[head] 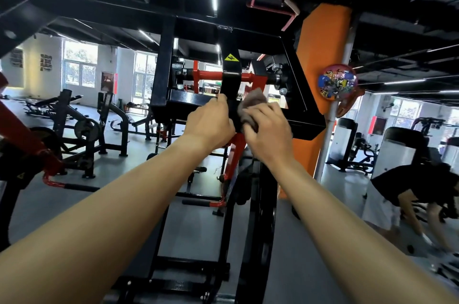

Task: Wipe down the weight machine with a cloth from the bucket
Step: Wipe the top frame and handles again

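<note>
The black and red weight machine (pixel 293 72) rises in front of me, its upper black frame at head height. A black vertical post with a yellow warning sticker runs down its middle. My left hand (pixel 211 123) grips the left edge of that post, fingers curled round it. My right hand (pixel 269 132) holds a crumpled grey-brown cloth (pixel 252 102) and presses it against the post's right side, just under the red crossbar. No bucket is in view.
An orange pillar (pixel 323 55) stands right behind the machine with a colourful round object (pixel 337 82) on a pole. A person (pixel 417 194) in black bends over at the lower right. Other machines (pixel 82 129) fill the grey floor at left.
</note>
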`<state>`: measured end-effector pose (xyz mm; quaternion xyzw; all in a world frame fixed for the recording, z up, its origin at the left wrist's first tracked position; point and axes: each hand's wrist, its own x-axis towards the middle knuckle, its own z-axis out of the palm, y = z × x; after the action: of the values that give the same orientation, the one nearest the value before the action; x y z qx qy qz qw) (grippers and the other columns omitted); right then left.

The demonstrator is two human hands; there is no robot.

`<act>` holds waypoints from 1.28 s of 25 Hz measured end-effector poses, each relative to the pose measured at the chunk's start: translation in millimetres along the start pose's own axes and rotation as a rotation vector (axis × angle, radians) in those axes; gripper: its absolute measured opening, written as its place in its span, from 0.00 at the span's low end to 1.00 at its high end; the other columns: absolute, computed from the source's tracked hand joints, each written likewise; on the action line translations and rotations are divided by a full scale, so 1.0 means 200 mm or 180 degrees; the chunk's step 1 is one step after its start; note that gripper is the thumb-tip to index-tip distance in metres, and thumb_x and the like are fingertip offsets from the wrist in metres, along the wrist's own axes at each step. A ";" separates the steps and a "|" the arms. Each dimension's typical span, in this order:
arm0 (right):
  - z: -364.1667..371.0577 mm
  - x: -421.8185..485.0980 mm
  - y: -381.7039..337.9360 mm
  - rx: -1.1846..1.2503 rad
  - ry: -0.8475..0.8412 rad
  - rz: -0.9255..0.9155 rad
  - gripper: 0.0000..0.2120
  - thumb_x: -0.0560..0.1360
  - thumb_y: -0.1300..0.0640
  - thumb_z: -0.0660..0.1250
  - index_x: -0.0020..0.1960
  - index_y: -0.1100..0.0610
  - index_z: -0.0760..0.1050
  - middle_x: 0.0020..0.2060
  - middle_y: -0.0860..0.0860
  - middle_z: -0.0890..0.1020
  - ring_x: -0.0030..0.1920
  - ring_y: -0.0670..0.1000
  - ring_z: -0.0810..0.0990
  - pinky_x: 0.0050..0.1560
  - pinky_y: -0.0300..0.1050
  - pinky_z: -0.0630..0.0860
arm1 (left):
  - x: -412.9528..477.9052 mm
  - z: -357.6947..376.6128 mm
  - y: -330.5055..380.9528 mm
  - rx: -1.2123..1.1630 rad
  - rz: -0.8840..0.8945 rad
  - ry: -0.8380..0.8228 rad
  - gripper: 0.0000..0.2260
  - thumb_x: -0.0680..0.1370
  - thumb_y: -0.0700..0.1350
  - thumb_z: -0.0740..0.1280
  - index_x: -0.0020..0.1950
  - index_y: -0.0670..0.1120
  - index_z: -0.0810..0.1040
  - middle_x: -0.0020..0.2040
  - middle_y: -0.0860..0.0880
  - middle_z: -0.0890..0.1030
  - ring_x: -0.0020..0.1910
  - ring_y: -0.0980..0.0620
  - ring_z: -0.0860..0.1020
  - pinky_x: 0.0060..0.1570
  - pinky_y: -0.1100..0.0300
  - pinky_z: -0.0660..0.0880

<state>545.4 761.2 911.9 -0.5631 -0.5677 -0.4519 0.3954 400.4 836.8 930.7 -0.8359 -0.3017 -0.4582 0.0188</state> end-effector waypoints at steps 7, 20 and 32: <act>0.00 0.19 0.01 0.0191 -0.0317 0.0432 0.14 0.78 0.60 0.64 0.61 0.56 0.82 0.57 0.49 0.84 0.58 0.52 0.77 0.63 0.49 0.75 | 0.12 -0.04 0.02 -0.0032 0.0009 0.0203 0.13 0.78 0.44 0.62 0.62 0.44 0.74 0.53 0.44 0.82 0.51 0.40 0.80 0.47 0.48 0.77; 0.25 0.69 0.10 0.1517 -0.0882 0.1585 0.25 0.81 0.64 0.55 0.76 0.50 0.71 0.66 0.54 0.80 0.55 0.52 0.79 0.50 0.40 0.72 | 0.58 0.06 0.00 0.0262 0.0394 0.0570 0.16 0.77 0.47 0.67 0.63 0.43 0.74 0.65 0.46 0.69 0.57 0.42 0.75 0.51 0.45 0.76; 0.35 0.76 0.06 0.2736 -0.0474 0.2344 0.14 0.71 0.65 0.54 0.42 0.50 0.74 0.34 0.44 0.75 0.33 0.48 0.73 0.31 0.40 0.69 | 0.60 0.09 -0.09 -0.0320 0.0470 0.0493 0.20 0.79 0.46 0.67 0.69 0.43 0.69 0.65 0.47 0.66 0.56 0.41 0.76 0.53 0.42 0.77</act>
<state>553.5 871.4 1038.7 -0.5427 -0.4931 0.0281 0.6793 451.7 915.9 1009.4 -0.8178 -0.2135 -0.5333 0.0339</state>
